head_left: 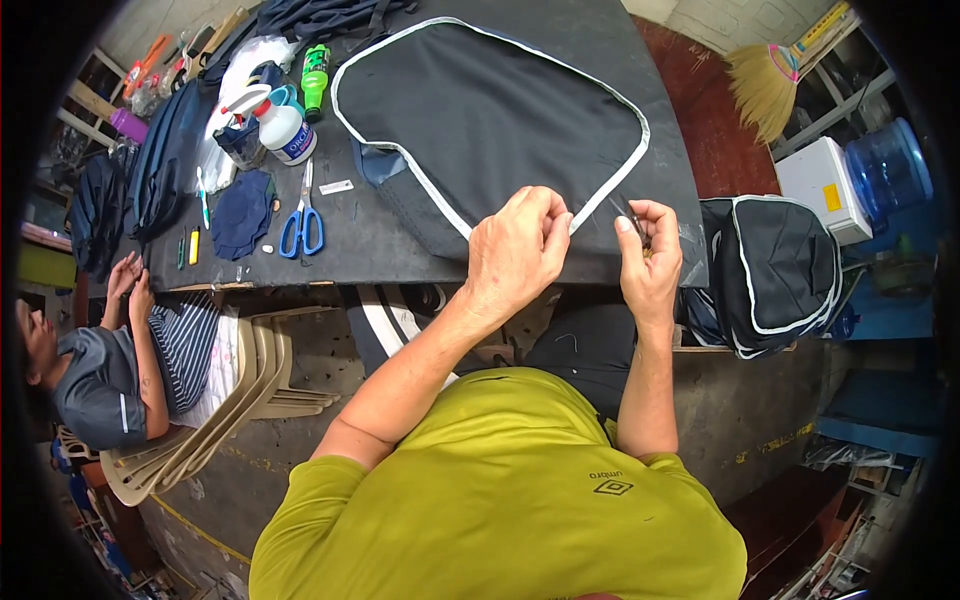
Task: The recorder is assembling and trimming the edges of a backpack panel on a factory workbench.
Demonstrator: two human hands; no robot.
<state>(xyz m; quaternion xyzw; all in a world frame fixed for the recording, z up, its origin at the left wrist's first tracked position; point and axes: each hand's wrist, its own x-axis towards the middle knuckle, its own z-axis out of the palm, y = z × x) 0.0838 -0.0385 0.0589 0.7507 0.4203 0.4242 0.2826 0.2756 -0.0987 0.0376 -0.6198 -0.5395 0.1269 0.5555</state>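
A black fabric bag piece (480, 110) with white edge binding lies flat on the dark table. Some navy cloth shows under its left side. My left hand (520, 245) is closed at the piece's near edge, thumb and forefinger pinching the white binding near its lower corner. Just to the right, my right hand (652, 255) is raised and closed around a small dark tool, mostly hidden by the fingers. A thin dark tip and a brassy bit of it show; I cannot tell its exact kind.
Blue-handled scissors (302, 228), navy cloth pieces (243, 212), a white spray bottle (285, 130) and a green bottle (315, 80) lie or stand left. A black bag with white edging (780, 265) is at right. Another person (110, 370) sits left beside stacked chairs (250, 385).
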